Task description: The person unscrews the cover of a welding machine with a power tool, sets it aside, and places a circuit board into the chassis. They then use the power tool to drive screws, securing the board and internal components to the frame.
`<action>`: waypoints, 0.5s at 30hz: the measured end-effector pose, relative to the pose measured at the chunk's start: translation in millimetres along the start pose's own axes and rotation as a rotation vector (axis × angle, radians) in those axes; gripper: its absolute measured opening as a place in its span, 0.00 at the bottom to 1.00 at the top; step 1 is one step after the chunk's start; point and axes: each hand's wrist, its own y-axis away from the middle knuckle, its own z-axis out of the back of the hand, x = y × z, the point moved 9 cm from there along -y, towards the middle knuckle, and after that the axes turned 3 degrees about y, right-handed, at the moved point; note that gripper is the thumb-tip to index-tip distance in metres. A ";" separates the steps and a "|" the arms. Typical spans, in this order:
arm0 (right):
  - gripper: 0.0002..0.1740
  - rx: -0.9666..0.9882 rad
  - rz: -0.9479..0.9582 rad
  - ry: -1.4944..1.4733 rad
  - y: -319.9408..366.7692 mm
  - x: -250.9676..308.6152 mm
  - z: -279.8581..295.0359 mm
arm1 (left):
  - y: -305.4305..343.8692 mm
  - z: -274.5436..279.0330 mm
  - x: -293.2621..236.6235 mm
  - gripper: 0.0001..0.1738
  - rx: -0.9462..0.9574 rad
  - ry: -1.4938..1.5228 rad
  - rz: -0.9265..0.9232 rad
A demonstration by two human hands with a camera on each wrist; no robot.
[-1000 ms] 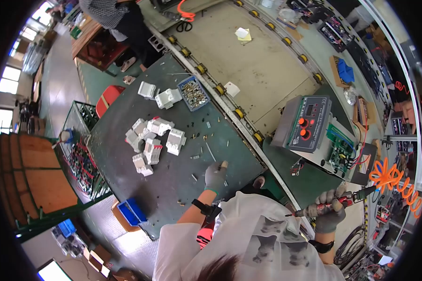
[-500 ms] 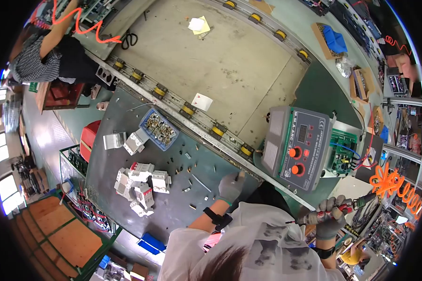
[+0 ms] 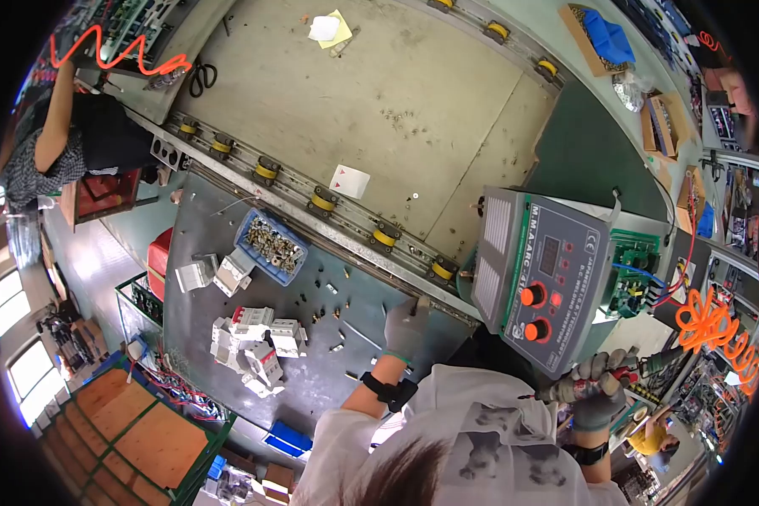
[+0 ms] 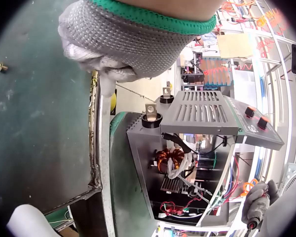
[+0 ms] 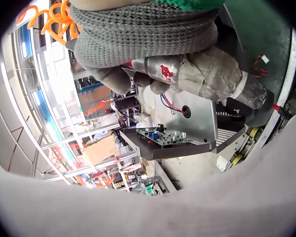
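My right hand, in a grey knit glove, grips an air screwdriver whose body is wrapped in worn tape. Its bit points left in the head view, and an orange coiled hose trails behind. My gloved left hand is over the right end of the dark table, close to the metal rail. In the left wrist view its fingers look bent, with one fingertip pointing down by the table edge; I cannot tell whether they hold anything. Between the hands and beyond them stands a welding machine with its case open.
White plastic blocks lie in a cluster on the table, near a blue tray of screws. Loose screws and small parts are scattered about. A roller rail borders the table. Another person is at the far left.
The head view has swung and moved closer to the welding machine, so the table contents appear shifted left and downward. My right hand keeps its grip on the screwdriver; my left stays near the rail.
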 end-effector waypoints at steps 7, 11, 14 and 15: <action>0.18 -0.036 0.030 -0.001 7.4 4.2 7.6 | -24.8 70.4 -46.9 0.17 -0.267 0.089 -0.398; 0.18 -0.033 0.041 -0.015 12.8 8.5 9.7 | -66.0 132.8 -77.0 0.17 -0.029 1.095 -0.193; 0.17 -0.009 0.029 -0.044 16.3 7.7 20.5 | -79.3 154.0 -89.0 0.24 -0.066 1.414 -0.176; 0.17 0.017 0.046 -0.044 16.7 8.6 21.9 | -82.1 156.7 -95.9 0.29 -0.108 1.492 -0.146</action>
